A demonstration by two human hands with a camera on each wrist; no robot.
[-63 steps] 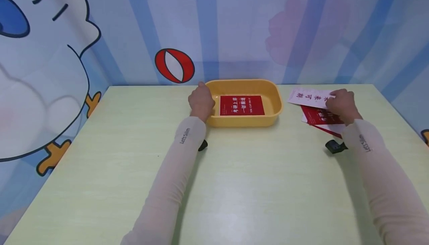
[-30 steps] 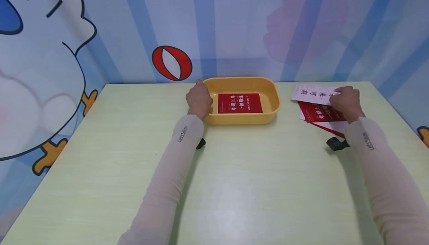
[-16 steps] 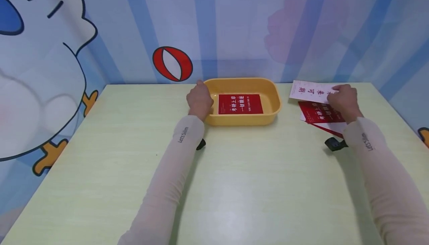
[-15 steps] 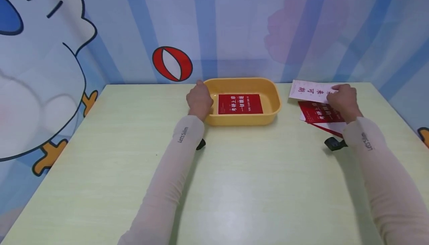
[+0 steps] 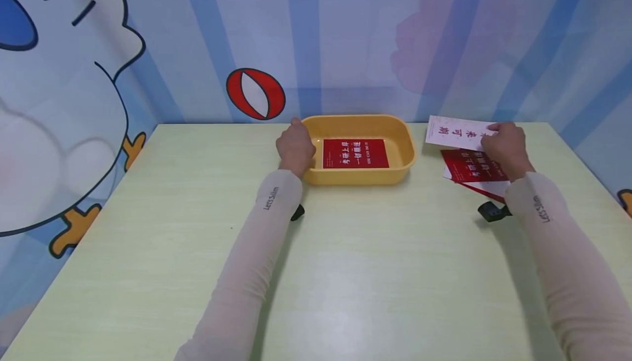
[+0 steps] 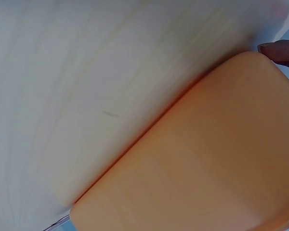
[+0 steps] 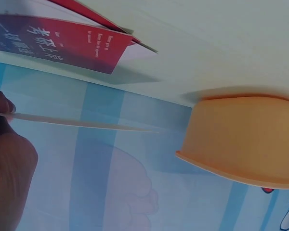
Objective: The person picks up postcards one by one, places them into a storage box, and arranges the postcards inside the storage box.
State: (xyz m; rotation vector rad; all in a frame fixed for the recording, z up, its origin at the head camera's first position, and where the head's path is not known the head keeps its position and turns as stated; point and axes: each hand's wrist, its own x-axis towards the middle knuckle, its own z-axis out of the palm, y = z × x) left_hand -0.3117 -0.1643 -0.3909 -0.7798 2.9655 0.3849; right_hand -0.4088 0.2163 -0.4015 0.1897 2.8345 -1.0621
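My left hand (image 5: 296,146) grips the left end of a yellow plastic basin (image 5: 362,176); in the left wrist view a fingertip (image 6: 279,51) shows at the corner of the basin wall. A red card (image 5: 355,153) with white lettering lies flat inside the basin. To the right, my right hand (image 5: 506,148) pinches a pale pink card (image 5: 453,132) with red lettering by its right end. Seen edge-on in the right wrist view, that held card (image 7: 86,123) is up off the table. Beneath it lies a small fanned pile of red and white cards (image 5: 474,167), partly hidden by the hand.
The pale wooden table (image 5: 355,273) runs back to a blue striped wall backdrop (image 5: 345,37) right behind the basin. A cartoon figure (image 5: 59,108) covers the left wall. A small black wrist camera (image 5: 492,212) sticks out from the right sleeve.
The pale pink card in my right hand has risen and tilted up off the pile, uncovering more of the red card below. My left hand and the basin have stayed in place.
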